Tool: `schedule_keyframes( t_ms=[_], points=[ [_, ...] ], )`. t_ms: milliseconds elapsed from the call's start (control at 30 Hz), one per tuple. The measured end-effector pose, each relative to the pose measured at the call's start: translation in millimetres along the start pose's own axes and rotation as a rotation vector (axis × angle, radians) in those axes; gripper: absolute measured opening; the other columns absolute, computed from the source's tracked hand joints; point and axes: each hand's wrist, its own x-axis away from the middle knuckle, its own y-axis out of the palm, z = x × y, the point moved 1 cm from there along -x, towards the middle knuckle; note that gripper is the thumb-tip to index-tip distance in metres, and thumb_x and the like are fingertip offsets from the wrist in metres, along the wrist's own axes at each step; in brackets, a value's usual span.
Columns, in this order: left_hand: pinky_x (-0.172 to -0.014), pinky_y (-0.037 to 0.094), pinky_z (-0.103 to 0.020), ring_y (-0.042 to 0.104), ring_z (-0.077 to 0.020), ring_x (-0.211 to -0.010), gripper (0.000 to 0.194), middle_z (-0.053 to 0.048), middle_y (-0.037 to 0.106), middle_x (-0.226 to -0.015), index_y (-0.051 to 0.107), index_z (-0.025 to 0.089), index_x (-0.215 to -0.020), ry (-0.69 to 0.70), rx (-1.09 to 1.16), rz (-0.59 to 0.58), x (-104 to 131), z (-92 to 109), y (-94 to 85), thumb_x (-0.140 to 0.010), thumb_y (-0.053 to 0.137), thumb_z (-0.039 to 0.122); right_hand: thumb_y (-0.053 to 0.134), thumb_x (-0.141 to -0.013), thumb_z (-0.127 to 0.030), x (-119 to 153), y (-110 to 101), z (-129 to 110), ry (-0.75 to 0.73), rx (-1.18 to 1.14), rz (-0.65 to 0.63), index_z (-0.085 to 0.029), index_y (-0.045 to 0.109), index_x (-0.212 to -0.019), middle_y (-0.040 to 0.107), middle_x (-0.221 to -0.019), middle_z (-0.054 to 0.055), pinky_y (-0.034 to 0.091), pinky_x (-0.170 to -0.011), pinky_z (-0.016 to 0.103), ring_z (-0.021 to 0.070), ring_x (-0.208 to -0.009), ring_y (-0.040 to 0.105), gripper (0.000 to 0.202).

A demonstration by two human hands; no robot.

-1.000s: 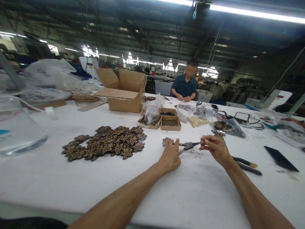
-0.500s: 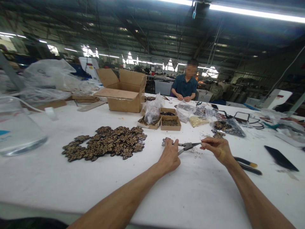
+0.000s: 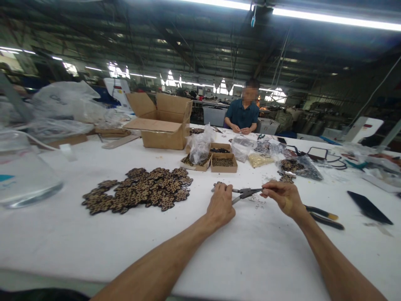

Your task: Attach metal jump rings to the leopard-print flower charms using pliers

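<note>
Grey pliers (image 3: 246, 193) in left fingers (image 3: 221, 190), reaching right fingers (image 3: 273, 186).

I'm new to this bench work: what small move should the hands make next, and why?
Probably a slight adjustment by the right hand at the tips of the pliers: it reaches right to them, while the left hand grips the other end. Anything held there is too small to make out.

Seemingly grey pliers (image 3: 246, 193), leopard-spotted patches (image 3: 150, 188)

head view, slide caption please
Left hand grips pliers, right hand at their tip, beside a pile of leopard-print pieces.
</note>
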Motion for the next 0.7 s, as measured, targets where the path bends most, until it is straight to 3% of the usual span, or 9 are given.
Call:
schedule_keyframes(
  t_ms=[233, 400, 700],
  points=[
    [-0.096, 0.044, -0.04, 0.045, -0.0277, -0.114, 0.06, -0.011, 0.051, -0.118, 0.05, 0.02, -0.118, -0.014, 0.014, 0.049, 1.7, 0.7, -4.0, -0.062, 0.056, 0.0, 0.079, -0.081, -0.037, 2.8, 5.8, -12.5, -0.035, 0.009, 0.03, -0.021, 0.077, -0.096, 0.074, -0.077, 0.005, 0.06, -0.068, 0.035, 0.0227, -0.073, 0.071, 0.022],
    [-0.096, 0.044, -0.041, 0.044, -0.0285, -0.114, 0.06, -0.012, 0.05, -0.119, 0.049, 0.019, -0.116, 0.002, 0.023, 0.057, 2.3, -1.4, -0.4, -0.06, 0.057, -0.001, 0.081, -0.079, -0.039, 3.3, 8.2, -4.4, 0.038, -0.1, 0.047, -0.019, 0.077, -0.097, 0.074, -0.075, 0.006, 0.062, -0.072, 0.041, 0.0241, -0.071, 0.072, 0.027],
    [-0.098, 0.043, -0.042, 0.042, -0.028, -0.117, 0.067, -0.012, 0.047, -0.122, 0.046, 0.019, -0.12, -0.01, 0.057, 0.016, 1.8, -4.2, 2.5, -0.057, 0.055, -0.004, 0.078, -0.083, -0.04, 2.2, 4.2, 2.8, 0.009, -0.001, 0.042, -0.02, 0.076, -0.099, 0.074, -0.076, 0.005, 0.061, -0.075, 0.04, 0.0248, -0.075, 0.073, 0.026]
  ],
)
